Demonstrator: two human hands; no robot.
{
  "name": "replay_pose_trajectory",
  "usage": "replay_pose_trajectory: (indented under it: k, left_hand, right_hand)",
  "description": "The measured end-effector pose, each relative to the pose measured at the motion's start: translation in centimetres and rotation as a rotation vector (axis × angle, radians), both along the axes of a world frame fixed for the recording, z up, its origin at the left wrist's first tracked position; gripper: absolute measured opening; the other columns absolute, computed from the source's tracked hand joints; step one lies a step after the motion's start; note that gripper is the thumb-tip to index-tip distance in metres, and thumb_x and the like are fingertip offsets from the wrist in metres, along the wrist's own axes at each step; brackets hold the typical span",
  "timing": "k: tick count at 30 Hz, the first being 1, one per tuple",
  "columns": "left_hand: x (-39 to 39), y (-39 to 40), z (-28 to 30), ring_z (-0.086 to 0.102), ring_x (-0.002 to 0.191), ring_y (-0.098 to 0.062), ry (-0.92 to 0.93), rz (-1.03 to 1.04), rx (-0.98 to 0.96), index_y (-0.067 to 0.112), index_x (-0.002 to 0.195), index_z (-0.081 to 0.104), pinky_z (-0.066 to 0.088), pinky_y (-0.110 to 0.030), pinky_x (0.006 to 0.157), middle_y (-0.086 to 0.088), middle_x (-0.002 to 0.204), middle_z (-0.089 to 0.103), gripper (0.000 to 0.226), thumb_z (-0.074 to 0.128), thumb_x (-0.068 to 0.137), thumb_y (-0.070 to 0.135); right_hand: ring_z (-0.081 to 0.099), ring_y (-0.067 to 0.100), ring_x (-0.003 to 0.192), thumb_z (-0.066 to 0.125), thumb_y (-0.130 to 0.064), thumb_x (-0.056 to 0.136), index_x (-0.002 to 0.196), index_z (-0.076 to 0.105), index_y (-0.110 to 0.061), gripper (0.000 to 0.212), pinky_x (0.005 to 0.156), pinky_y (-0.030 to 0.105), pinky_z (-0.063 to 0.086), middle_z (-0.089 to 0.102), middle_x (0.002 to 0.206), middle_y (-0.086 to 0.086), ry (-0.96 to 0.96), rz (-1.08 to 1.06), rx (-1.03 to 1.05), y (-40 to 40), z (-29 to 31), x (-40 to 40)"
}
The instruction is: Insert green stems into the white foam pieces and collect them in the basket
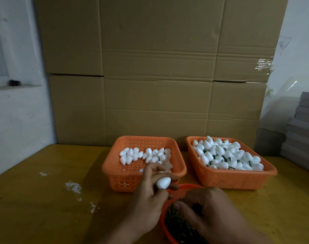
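white foam piece [163, 182] in left hand [148, 199] grip

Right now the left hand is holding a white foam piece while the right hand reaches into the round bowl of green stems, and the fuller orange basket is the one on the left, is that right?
Not quite: the head view shows the fuller orange basket on the right. The left hand does hold a white foam piece, and the right hand reaches into the round bowl of green stems.

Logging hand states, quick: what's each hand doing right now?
Left hand: holds a white foam piece.
Right hand: fingers curled down among the green stems; grip cannot be told.
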State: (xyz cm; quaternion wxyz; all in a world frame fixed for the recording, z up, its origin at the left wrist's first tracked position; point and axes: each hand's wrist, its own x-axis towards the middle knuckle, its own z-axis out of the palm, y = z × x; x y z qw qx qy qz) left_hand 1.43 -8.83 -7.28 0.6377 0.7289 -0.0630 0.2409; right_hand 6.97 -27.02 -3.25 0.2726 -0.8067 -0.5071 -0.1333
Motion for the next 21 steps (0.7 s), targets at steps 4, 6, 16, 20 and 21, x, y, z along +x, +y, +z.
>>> replay_pose_trajectory:
  k: [4, 6, 16, 20, 21]
  left_hand:
    - [-0.12, -0.09, 0.43, 0.069, 0.103, -0.015, 0.021, -0.013, 0.026, 0.035, 0.12, 0.064, 0.055, -0.025, 0.08, 0.002, 0.109, 0.071, 0.05, 0.047, 0.083, 0.006]
    - [-0.25, -0.2, 0.59, 0.069, 0.103, -0.015, 0.02, -0.011, 0.043, 0.033, 0.105, 0.068, 0.055, -0.025, 0.079, 0.004, 0.107, 0.07, 0.042, 0.047, 0.081, 0.006]
    - [-0.52, -0.03, 0.54, 0.066, 0.114, -0.013, 0.018, -0.03, 0.071, 0.029, 0.094, 0.044, 0.054, -0.03, 0.08, 0.004, 0.126, 0.065, 0.03, 0.049, 0.099, -0.001]
    - [-0.5, -0.14, 0.89, 0.071, 0.105, -0.022, 0.009, -0.086, -0.029, 0.015, 0.097, 0.04, 0.055, -0.028, 0.075, -0.007, 0.121, 0.068, 0.018, 0.054, 0.098, 0.003]
    - [-0.56, -0.27, 1.09, 0.071, 0.102, -0.024, 0.003, -0.099, -0.059, 0.014, 0.098, 0.039, 0.055, -0.028, 0.074, -0.01, 0.119, 0.069, 0.019, 0.055, 0.098, 0.005]
  right_hand:
    - [0.055, 0.015, 0.058, 0.049, -0.061, 0.091, 0.07, 0.061, -0.017, 0.05, 0.054, 0.037, 0.042, 0.059, 0.061, -0.004, 0.027, -0.017, -0.027, -0.09, -0.18, 0.13]
    - [0.054, 0.016, 0.055, 0.047, -0.062, 0.09, 0.069, 0.06, -0.018, 0.051, 0.052, 0.038, 0.042, 0.058, 0.059, -0.004, 0.028, -0.034, -0.038, -0.13, -0.23, 0.23]
    - [0.065, 0.003, 0.084, 0.062, -0.053, 0.088, 0.104, 0.067, -0.033, 0.026, 0.076, 0.027, 0.056, 0.069, 0.092, -0.014, 0.062, -0.191, -0.354, -0.28, -0.05, 0.38]
    - [0.064, 0.006, 0.095, 0.056, -0.063, 0.087, 0.116, 0.061, -0.038, 0.039, 0.084, 0.032, 0.056, 0.067, 0.104, -0.013, 0.049, -0.261, -0.46, -0.07, -0.33, 0.03]
    - [0.063, 0.007, 0.097, 0.054, -0.066, 0.086, 0.118, 0.06, -0.038, 0.043, 0.085, 0.033, 0.056, 0.066, 0.107, -0.012, 0.041, -0.276, -0.49, -0.03, -0.51, -0.08]
